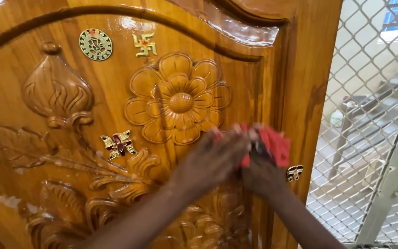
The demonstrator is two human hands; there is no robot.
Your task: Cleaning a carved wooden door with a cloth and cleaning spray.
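Fingers (pixel 236 133) around crumpled red cloth (pixel 277 145)

My head camera looks straight at the door (pixel 116 92) from close up, tilted, mesh (pixel 374 115) at right.

Left hand (pixel 215 159): we reach it up-right, fingers bent, motion-blurred.
Right hand (pixel 261 173): we raise it beside the left, fingers curled tight, touching it.

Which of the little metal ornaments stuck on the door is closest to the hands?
The small gold and dark ornament on the door's right frame strip, just right of the right hand. The other three sit further left, on the carved panel.
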